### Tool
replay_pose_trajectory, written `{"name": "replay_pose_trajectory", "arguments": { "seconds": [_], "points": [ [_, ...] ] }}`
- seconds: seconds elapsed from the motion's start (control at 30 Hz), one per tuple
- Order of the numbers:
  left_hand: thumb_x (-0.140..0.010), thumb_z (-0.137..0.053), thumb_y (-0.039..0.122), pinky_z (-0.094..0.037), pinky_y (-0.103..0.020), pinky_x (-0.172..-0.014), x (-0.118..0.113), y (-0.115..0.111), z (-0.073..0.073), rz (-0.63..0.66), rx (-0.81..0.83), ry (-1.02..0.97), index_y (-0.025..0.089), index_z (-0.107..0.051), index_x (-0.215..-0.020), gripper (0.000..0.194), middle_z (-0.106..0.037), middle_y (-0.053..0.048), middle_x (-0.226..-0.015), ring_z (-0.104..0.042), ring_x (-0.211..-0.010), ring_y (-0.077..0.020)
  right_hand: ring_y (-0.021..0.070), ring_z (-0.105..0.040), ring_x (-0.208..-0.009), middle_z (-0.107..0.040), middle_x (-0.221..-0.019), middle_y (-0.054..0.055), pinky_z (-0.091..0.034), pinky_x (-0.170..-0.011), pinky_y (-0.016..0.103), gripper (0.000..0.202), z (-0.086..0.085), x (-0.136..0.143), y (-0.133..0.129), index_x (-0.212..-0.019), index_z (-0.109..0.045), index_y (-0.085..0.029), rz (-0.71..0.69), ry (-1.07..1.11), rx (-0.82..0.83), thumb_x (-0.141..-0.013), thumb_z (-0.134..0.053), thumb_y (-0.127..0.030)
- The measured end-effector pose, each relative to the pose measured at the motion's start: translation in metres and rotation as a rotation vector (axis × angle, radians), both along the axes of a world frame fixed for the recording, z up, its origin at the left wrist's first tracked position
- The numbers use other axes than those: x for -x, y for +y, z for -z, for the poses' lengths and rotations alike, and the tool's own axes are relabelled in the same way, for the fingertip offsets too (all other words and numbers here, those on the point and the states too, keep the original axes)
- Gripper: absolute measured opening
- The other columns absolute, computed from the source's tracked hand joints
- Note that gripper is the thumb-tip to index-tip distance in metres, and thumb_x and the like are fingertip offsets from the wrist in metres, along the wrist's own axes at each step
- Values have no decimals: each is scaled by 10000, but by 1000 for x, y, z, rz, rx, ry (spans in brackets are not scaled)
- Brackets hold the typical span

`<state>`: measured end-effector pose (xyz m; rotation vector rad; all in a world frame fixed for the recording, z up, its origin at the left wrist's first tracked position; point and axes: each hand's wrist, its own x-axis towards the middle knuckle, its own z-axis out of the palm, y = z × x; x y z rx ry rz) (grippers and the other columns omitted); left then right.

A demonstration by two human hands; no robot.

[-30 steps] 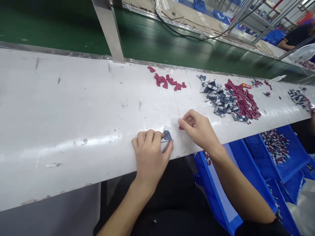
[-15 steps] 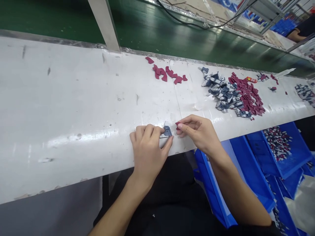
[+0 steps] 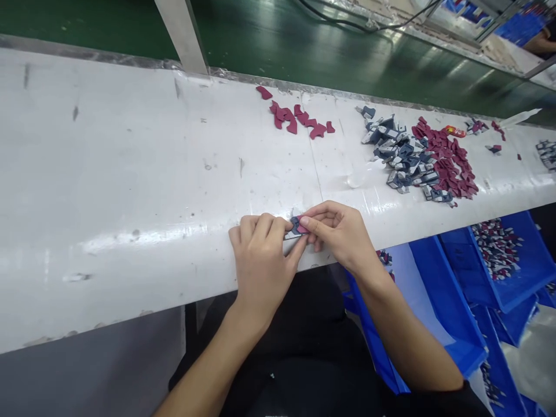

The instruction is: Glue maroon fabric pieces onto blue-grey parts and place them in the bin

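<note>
Near the table's front edge, my left hand (image 3: 264,243) pinches a small dark blue-grey and white plastic part (image 3: 295,225) between thumb and index finger. Against its right side, my right hand (image 3: 336,229) holds a small maroon piece (image 3: 303,228) under the thumb. The maroon piece overlaps the blue-grey part; the fingers hide how far it is seated. Farther back lie several loose maroon pieces (image 3: 284,117). To the right are a heap of blue-grey and white parts (image 3: 402,153) and, beside it, a heap of maroon pieces (image 3: 452,162).
The white table (image 3: 130,168) runs across the view, with a green conveyor belt (image 3: 304,52) and a metal post (image 3: 185,35) behind it. Blue bins (image 3: 467,272) stand below the front edge at the right, one with many parts inside. A co-worker's arm (image 3: 542,41) shows at the upper right.
My right hand has moved left and brought the maroon piece from beside the blue-grey part onto it. My left hand keeps its grip. The view has shifted slightly.
</note>
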<state>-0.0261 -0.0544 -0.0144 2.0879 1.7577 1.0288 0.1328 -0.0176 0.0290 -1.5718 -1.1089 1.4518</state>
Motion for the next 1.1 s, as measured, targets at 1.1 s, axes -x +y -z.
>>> {"name": "replay_pose_trajectory", "arguments": {
  "seconds": [1.1],
  "points": [
    [-943,-804,176,-581,-336,-869,5,-12,-16,172,169,-525,264,-721,-1215,298,-687,-17,-1112,-675,-1000,-175,77,-529,-437,-552,-507,-85,-382,-405,174,406,-12,-9,-29,-836,-643,-208,-224,75,3,-967,-866,-521]
  ]
}}
